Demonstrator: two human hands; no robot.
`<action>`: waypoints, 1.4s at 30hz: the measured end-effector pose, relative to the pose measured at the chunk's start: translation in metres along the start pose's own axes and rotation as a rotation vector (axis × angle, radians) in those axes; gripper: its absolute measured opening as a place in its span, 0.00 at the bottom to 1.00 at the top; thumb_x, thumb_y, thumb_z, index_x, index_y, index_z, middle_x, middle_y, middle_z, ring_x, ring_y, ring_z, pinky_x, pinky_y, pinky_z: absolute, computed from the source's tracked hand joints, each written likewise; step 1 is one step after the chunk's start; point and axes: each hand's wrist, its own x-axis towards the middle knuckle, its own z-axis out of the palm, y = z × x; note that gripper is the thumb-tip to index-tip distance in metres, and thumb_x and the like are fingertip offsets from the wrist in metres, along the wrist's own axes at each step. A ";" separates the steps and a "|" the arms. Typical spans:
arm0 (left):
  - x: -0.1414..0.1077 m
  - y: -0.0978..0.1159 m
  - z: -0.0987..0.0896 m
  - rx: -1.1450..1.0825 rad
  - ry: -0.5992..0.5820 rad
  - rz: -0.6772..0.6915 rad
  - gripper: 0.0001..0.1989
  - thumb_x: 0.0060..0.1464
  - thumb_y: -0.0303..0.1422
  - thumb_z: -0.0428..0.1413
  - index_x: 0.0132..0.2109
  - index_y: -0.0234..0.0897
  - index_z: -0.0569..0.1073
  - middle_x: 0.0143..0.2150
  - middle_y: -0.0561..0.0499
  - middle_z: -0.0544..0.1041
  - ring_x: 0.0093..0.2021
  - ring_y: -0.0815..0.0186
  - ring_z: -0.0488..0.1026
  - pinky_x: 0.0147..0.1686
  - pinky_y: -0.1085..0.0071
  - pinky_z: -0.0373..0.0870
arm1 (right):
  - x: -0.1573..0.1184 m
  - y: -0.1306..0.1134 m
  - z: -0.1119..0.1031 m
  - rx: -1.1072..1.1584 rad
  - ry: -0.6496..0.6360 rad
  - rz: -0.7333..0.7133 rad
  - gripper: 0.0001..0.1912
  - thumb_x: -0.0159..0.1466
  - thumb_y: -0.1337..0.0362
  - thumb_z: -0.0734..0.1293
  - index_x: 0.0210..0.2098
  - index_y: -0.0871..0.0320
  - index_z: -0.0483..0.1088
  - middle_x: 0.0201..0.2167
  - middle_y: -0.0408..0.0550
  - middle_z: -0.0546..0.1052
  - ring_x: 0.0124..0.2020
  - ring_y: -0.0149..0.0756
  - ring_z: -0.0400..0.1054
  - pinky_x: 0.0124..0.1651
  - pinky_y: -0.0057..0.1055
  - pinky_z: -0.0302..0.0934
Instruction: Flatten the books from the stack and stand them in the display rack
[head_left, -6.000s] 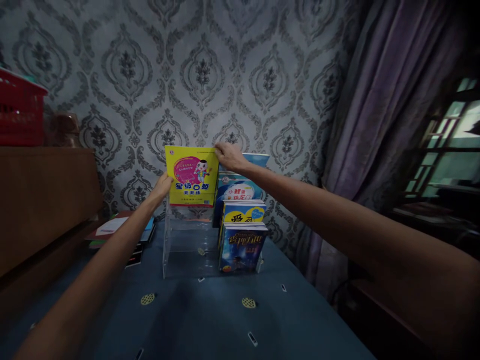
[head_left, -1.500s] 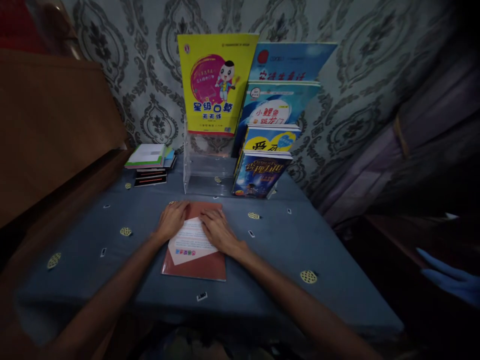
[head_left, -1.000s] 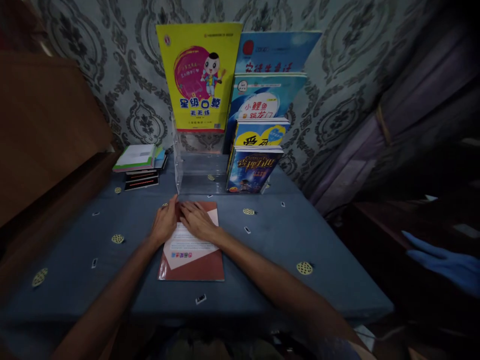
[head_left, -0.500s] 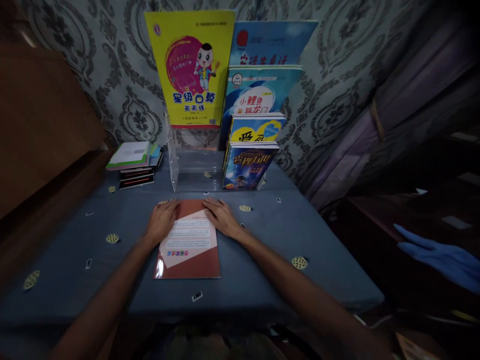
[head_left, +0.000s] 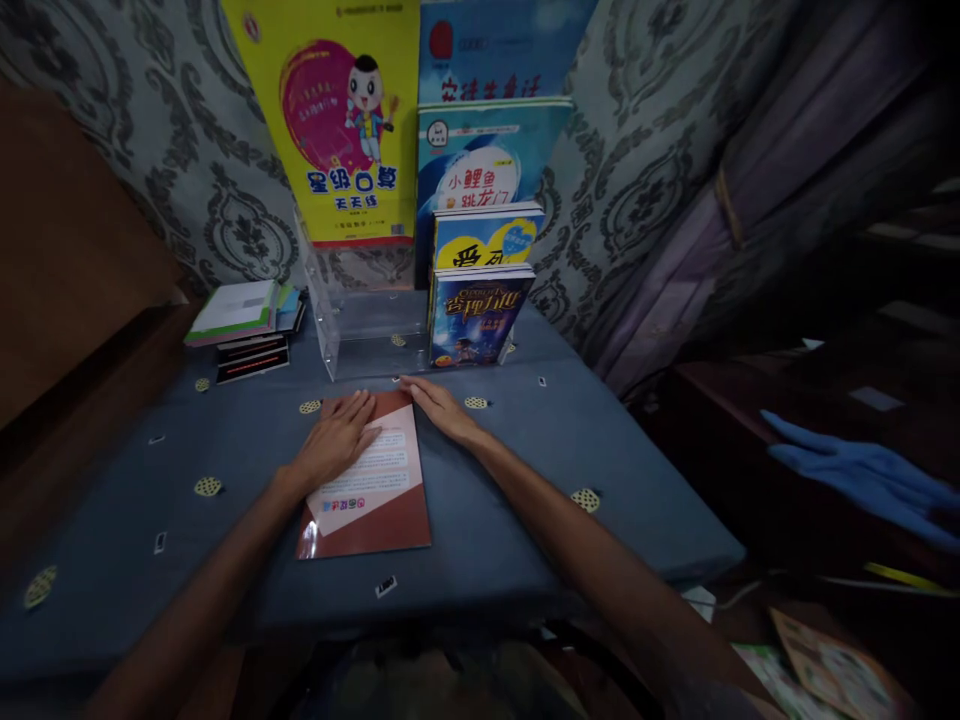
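A thin book (head_left: pixel 382 525) with a reddish-brown and pale pink cover lies flat on the table, its print upside down to me. My left hand (head_left: pixel 337 438) rests flat across its upper left part, fingers stretched out. At the book's far right corner is my right hand (head_left: pixel 441 408), fingers extended and touching the edge; neither hand grips anything. Just beyond stands a clear acrylic book rack (head_left: pixel 360 345). On its right side are stepped books, with a dark blue book (head_left: pixel 476 325) in front. A yellow workbook (head_left: pixel 345 130) stands in the back left tier.
Left of the rack sits a stack of books (head_left: pixel 244 315). A blue glove (head_left: pixel 855 470) shows at the far right, beyond the table's edge. The blue tablecloth (head_left: pixel 510 520) has a pineapple print. Paper booklets (head_left: pixel 832 660) lie low at the bottom right.
My left hand has slid inward over the book's cover. My right hand has shifted to the book's far right corner. The view has turned slightly, so everything sits further left.
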 end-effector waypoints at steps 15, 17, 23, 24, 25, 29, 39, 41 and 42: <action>0.019 0.023 0.000 -0.169 -0.038 0.296 0.25 0.73 0.39 0.36 0.71 0.43 0.59 0.72 0.47 0.61 0.74 0.62 0.53 0.72 0.49 0.42 | -0.001 -0.004 -0.001 -0.242 -0.077 -0.050 0.22 0.75 0.60 0.54 0.61 0.58 0.70 0.60 0.53 0.76 0.62 0.38 0.69 0.65 0.38 0.60; 0.016 0.026 0.000 -0.169 -0.044 0.313 0.25 0.73 0.39 0.37 0.71 0.43 0.60 0.71 0.47 0.63 0.73 0.62 0.54 0.72 0.49 0.42 | -0.002 -0.004 -0.001 -0.276 -0.091 -0.053 0.21 0.75 0.61 0.55 0.61 0.58 0.70 0.59 0.52 0.76 0.61 0.38 0.69 0.64 0.38 0.61; 0.003 0.034 -0.004 -0.157 -0.049 0.348 0.25 0.73 0.39 0.37 0.70 0.42 0.61 0.72 0.48 0.62 0.74 0.63 0.52 0.72 0.50 0.42 | -0.002 -0.003 0.001 -0.303 -0.096 -0.078 0.21 0.74 0.63 0.56 0.61 0.58 0.70 0.58 0.52 0.77 0.60 0.38 0.70 0.63 0.38 0.62; 0.001 0.036 -0.005 -0.157 -0.050 0.351 0.25 0.73 0.40 0.37 0.70 0.42 0.61 0.72 0.48 0.61 0.74 0.63 0.51 0.72 0.50 0.43 | -0.003 -0.003 0.001 -0.312 -0.094 -0.082 0.20 0.74 0.63 0.56 0.61 0.57 0.70 0.58 0.51 0.77 0.60 0.37 0.70 0.63 0.38 0.62; -0.001 0.037 -0.006 -0.159 -0.054 0.353 0.25 0.73 0.40 0.37 0.70 0.42 0.61 0.72 0.48 0.61 0.74 0.63 0.51 0.72 0.50 0.43 | -0.003 -0.003 0.002 -0.322 -0.092 -0.085 0.20 0.74 0.63 0.56 0.61 0.56 0.70 0.58 0.50 0.77 0.60 0.37 0.70 0.63 0.38 0.62; -0.010 0.043 -0.008 -0.181 -0.080 0.343 0.25 0.74 0.40 0.36 0.71 0.44 0.60 0.72 0.48 0.61 0.74 0.62 0.53 0.72 0.49 0.42 | -0.003 -0.002 0.003 -0.359 -0.086 -0.093 0.20 0.73 0.64 0.57 0.60 0.55 0.71 0.58 0.49 0.77 0.60 0.38 0.70 0.64 0.40 0.61; -0.033 0.058 -0.015 -0.217 -0.125 0.407 0.24 0.74 0.38 0.36 0.72 0.47 0.58 0.72 0.52 0.63 0.74 0.63 0.52 0.73 0.49 0.38 | -0.006 -0.004 0.003 -0.391 -0.106 -0.112 0.21 0.72 0.66 0.58 0.61 0.58 0.70 0.60 0.50 0.76 0.61 0.41 0.69 0.65 0.41 0.59; -0.039 0.061 -0.015 -0.219 -0.123 0.426 0.24 0.74 0.38 0.36 0.72 0.46 0.58 0.72 0.52 0.63 0.74 0.63 0.53 0.73 0.50 0.37 | -0.006 -0.004 0.002 -0.388 -0.114 -0.122 0.21 0.71 0.66 0.58 0.61 0.56 0.70 0.60 0.49 0.75 0.62 0.41 0.68 0.66 0.42 0.58; -0.042 0.062 -0.015 -0.218 -0.129 0.434 0.24 0.74 0.37 0.36 0.72 0.46 0.58 0.72 0.52 0.62 0.74 0.63 0.52 0.73 0.50 0.37 | -0.006 -0.003 0.002 -0.386 -0.117 -0.125 0.21 0.71 0.66 0.58 0.61 0.56 0.69 0.60 0.49 0.75 0.62 0.40 0.68 0.66 0.42 0.58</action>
